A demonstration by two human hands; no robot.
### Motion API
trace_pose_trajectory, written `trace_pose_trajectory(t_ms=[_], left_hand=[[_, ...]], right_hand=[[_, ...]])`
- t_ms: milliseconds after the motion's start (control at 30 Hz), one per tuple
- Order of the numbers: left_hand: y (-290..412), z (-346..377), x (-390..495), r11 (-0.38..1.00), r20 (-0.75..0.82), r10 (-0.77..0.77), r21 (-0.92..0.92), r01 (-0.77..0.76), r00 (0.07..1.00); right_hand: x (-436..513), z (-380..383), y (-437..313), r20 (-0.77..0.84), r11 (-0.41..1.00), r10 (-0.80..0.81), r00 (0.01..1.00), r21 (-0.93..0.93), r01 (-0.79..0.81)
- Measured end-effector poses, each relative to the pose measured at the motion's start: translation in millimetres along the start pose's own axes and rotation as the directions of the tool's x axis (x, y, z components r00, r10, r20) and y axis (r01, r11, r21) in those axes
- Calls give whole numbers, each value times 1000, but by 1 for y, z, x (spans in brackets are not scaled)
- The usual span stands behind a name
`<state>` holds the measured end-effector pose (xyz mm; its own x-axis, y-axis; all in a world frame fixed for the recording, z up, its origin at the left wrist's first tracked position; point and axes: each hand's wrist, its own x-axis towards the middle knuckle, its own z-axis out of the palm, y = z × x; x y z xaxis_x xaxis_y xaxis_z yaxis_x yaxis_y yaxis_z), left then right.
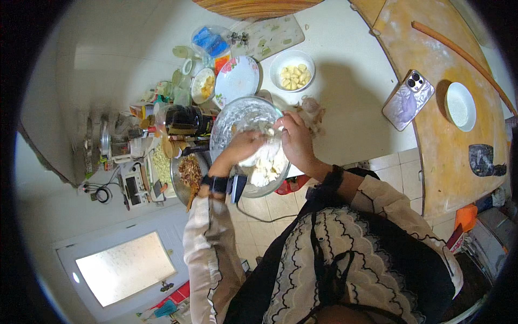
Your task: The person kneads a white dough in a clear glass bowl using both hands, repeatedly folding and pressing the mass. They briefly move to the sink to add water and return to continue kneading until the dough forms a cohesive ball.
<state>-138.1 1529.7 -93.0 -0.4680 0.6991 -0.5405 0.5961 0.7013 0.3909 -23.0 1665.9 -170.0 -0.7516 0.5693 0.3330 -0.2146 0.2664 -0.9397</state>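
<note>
A large glass bowl [225,117] stands before me, its inner wall smeared with white flour. Inside it lies crumbly, pale floury dough [269,164]. My left hand [247,145] reaches into the bowl; its fingers are blurred and partly hidden at the dough, so I cannot tell whether they grip any. My right hand [297,137] is curled over the bowl's right rim, with white dough or flour on the fingertips. Both wrists wear black straps, and a small device [238,188] sits on the left one.
Left of the bowl are dark bottles [186,120] and a metal bowl of brown chopped filling [189,172]. Behind stand a floral plate [238,79] and a bowl of peeled garlic cloves [294,77]. A phone [408,99] and a white bowl [460,106] lie rightward on a wooden board [445,162].
</note>
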Motion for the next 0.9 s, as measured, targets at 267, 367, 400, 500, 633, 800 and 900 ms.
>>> trace_pose_trajectory(t_ms=[267,367,400,500,633,800,900], left_hand=[[19,33,-84,929,-283,-22,350,124,959],[3,43,-77,839,-254,218,542,-48,942],[-4,43,-72,799,-186,221,597,-68,957],[-23,41,-50,772,-87,184,629,-89,979],[-36,30,-9,708,-80,133,705,-38,988],[-40,14,31,781,-160,75,623,42,984],[-41,14,40,818,-189,5,566,105,982]], right_hand=[[16,9,2,17,999,-3,1000,48,3],[17,6,3,72,1000,-29,997,7,29],[18,5,2,86,999,-31,996,-4,31],[18,5,0,139,1000,10,990,-15,-8],[20,4,-3,180,999,31,983,-46,-23],[20,6,0,164,995,-3,986,-99,19],[19,8,3,145,993,-32,989,-109,48]])
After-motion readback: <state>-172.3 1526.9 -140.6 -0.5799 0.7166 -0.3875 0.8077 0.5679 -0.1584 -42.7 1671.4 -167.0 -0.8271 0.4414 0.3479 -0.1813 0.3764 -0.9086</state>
